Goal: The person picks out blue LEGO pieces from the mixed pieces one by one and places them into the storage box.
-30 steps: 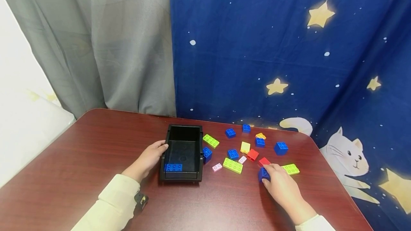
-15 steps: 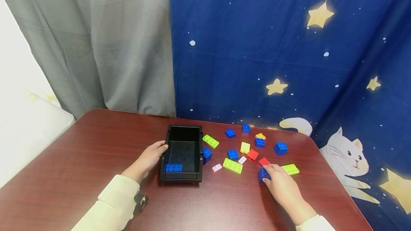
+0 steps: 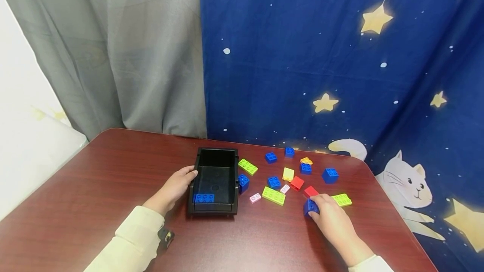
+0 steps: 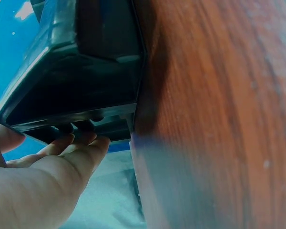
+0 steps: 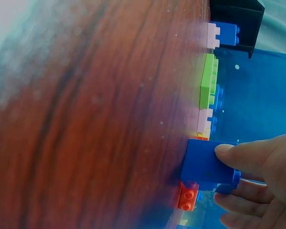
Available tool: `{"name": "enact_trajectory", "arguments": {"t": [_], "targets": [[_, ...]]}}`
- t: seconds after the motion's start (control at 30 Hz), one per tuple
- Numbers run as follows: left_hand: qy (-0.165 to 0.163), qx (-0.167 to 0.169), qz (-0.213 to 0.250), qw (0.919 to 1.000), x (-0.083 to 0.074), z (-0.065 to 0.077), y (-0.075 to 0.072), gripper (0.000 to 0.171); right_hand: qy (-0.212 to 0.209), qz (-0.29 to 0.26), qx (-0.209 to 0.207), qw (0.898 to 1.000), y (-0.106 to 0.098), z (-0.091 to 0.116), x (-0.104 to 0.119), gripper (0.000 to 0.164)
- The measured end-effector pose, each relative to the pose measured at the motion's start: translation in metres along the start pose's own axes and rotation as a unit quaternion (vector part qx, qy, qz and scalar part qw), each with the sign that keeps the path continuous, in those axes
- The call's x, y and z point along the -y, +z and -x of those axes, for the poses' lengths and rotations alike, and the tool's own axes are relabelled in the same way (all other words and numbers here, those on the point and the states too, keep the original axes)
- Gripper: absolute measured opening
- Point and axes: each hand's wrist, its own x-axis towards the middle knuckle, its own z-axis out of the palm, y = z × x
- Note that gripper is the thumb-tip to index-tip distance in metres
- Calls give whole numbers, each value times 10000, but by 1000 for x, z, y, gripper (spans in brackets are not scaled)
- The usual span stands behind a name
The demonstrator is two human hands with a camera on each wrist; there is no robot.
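My left hand [image 3: 175, 187] grips the left side of a black plastic bin [image 3: 215, 210]. In the left wrist view the thumb lies at the rim and the fingers [image 4: 88, 150] reach under the lip. A blue eight-stud brick [image 3: 204, 198] lies inside the bin near its front wall. On the right, my right hand [image 3: 334, 218] pinches a tall blue toy brick [image 3: 310, 208] between thumb and fingers. The right wrist view shows this blue brick [image 5: 202, 162] close to the tabletop, its studs facing the palm. A red brick [image 3: 311, 191] sits just behind it.
Between bin and right hand lie lime bricks [image 3: 274, 195], pink bricks [image 3: 255, 197], a yellow brick [image 3: 288, 174] and another red brick [image 3: 297, 184]. Several blue bricks [image 3: 330, 175] are scattered farther back. Curtains [image 3: 264, 74] hang behind the table [image 3: 113, 171].
Both hands keep their places, the left on the bin and the right on the blue brick. The bricks on the table have not visibly moved.
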Motion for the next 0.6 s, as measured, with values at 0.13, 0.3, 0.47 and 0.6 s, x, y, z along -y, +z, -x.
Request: {"name": "enact_trajectory", "arguments": {"t": [0.13,0.3,0.47,0.6], "targets": [[-3,22,10,10000,0,0,0,54,81,-42,39,10000,-1,0,2,45],[-23,25,-1,10000,-1,1,-1,54,138,-67,105,9998,-2,-1,3,44],[-29,10,-7,10000,-1,1,0,54,180,-92,104,9997,-2,-1,4,44],[-35,4,-7,10000,-1,1,0,54,189,-147,106,9997,-3,-1,5,43]]}}
